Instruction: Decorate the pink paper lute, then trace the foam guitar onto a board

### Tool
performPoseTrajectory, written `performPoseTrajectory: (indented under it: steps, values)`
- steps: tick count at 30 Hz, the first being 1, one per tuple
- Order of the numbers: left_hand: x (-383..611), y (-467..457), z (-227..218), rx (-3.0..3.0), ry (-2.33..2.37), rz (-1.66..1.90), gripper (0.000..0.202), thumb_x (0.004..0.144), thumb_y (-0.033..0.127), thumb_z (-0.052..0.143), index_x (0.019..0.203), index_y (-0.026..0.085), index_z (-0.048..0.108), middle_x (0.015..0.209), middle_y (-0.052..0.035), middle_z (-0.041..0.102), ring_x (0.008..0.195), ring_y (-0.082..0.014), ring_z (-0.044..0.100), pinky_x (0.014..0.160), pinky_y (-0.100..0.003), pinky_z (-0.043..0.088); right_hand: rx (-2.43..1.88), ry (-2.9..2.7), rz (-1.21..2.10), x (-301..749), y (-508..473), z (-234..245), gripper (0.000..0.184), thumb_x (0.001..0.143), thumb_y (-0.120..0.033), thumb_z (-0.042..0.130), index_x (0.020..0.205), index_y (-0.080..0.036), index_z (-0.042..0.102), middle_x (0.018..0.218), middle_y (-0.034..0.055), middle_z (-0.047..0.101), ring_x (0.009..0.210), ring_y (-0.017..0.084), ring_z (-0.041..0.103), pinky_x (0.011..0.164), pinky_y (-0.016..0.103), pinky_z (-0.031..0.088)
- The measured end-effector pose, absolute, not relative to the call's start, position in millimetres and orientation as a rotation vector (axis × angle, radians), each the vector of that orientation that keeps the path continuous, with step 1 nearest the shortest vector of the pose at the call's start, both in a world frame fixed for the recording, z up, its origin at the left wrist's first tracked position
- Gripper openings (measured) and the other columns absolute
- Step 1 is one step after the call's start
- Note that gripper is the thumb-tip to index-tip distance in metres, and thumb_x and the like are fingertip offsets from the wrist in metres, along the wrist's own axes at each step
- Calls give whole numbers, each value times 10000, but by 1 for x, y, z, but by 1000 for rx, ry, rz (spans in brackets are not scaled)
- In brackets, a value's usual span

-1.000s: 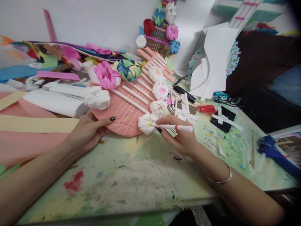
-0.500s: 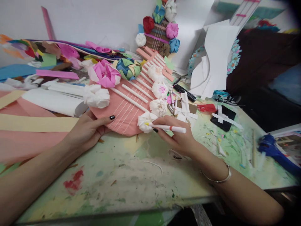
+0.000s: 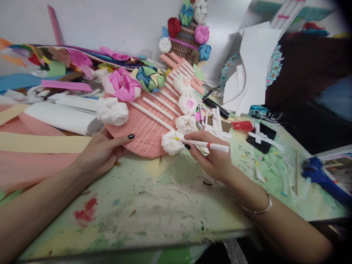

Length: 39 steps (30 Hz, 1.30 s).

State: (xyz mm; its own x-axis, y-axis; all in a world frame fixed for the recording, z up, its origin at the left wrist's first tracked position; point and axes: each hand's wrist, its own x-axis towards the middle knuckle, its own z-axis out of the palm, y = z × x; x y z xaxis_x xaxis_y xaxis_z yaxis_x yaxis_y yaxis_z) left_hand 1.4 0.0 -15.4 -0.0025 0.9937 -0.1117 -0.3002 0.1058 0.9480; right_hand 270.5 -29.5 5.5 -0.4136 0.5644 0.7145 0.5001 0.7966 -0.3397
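My left hand (image 3: 103,152) grips the lower left edge of a pink paper-covered guitar model (image 3: 148,141), thumb on top and fingers beneath. White rods and thin strings cross its face, and paper flowers line both sides. In my right hand (image 3: 210,156) is a white marker (image 3: 205,144), pinched between thumb and fingers. Its yellow tip touches the lowest white paper flower (image 3: 172,143), where some yellow shows near the middle. Above it sits a white flower with pink dots (image 3: 187,104). A pink-and-white flower (image 3: 122,85) and a white one (image 3: 112,111) are on the left side.
Behind, a brown guitar model with flowers (image 3: 189,40) leans on the wall. Coloured paper scraps (image 3: 79,60) and a white paper roll (image 3: 64,116) lie left. To the right are markers, a black phone-like slab (image 3: 262,138) and a blue glue gun (image 3: 316,170).
My right hand and the marker have shifted slightly right, the tip moving from the flower's middle towards its right side. My left hand holds the guitar model in the same place.
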Motion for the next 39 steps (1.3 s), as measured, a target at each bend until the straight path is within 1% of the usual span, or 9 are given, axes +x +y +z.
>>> performPoseTrajectory:
  steps: [5, 9, 12, 18, 22, 25, 31, 34, 39]
  values:
    - [1, 1, -16, 889, 1043, 1274, 390, 665, 108, 766, 1040, 158, 674, 1252, -114, 634, 1094, -283, 624, 861, -380, 571, -823, -2127, 62, 270, -29, 5, 147, 901, -151, 500, 1014, -172, 590, 936, 62, 688, 862, 136, 644, 741, 276, 521]
    - [2, 1, -15, 885, 1035, 1270, 336, 664, 101, 764, 987, 145, 681, 1220, -114, 652, 1056, -270, 644, 863, -374, 571, -851, -2100, 45, 271, -29, 6, 147, 890, -149, 518, 1017, -166, 591, 912, 57, 684, 842, 136, 636, 737, 275, 514]
    - [2, 0, -13, 875, 1048, 1274, 344, 661, 94, 761, 990, 150, 677, 1206, -105, 661, 1029, -257, 656, 855, -359, 574, -855, -2118, 26, 271, -29, 6, 146, 887, -138, 517, 1010, -158, 592, 919, 59, 685, 834, 129, 633, 736, 265, 509]
    - [3, -2, -11, 864, 1044, 1258, 345, 658, 93, 763, 985, 151, 671, 1214, -109, 657, 1074, -261, 636, 869, -328, 566, -859, -2091, -2, 270, -29, 8, 125, 879, -144, 515, 974, -166, 593, 869, 56, 684, 788, 133, 630, 689, 271, 503]
    - [2, -1, -12, 872, 1037, 1268, 390, 659, 90, 762, 1029, 165, 664, 1249, -104, 637, 1087, -267, 630, 873, -345, 565, -863, -2077, 19, 271, -29, 10, 131, 871, -142, 513, 974, -169, 589, 873, 61, 683, 769, 135, 628, 670, 277, 499]
    - [2, -1, -12, 870, 1039, 1251, 381, 672, 94, 757, 1037, 156, 667, 1263, -115, 626, 1105, -278, 618, 878, -362, 560, -849, -2030, 9, 272, -29, 11, 107, 848, -130, 523, 929, -158, 587, 838, 69, 676, 737, 136, 616, 652, 279, 490]
    - [0, 0, -14, 881, 1040, 1247, 471, 683, 106, 755, 1129, 189, 631, 1299, -112, 601, 1141, -284, 596, 899, -406, 546, -899, -2061, 37, 274, -28, 12, 110, 851, -140, 510, 926, -177, 583, 811, 41, 665, 690, 121, 597, 619, 265, 465]
    - [0, 0, -14, 881, 1039, 1246, 491, 679, 108, 757, 1145, 194, 626, 1298, -109, 603, 1143, -280, 595, 907, -392, 545, -887, -2001, 42, 274, -29, 13, 92, 837, -134, 524, 900, -178, 576, 799, 40, 658, 684, 122, 589, 628, 275, 462]
    - [3, 0, -12, 885, 1039, 1260, 463, 670, 103, 760, 1115, 170, 653, 1268, -114, 624, 1123, -279, 608, 889, -352, 557, -890, -2057, 35, 274, -28, 11, 83, 837, -141, 520, 887, -176, 577, 786, 42, 659, 681, 125, 586, 631, 284, 461]
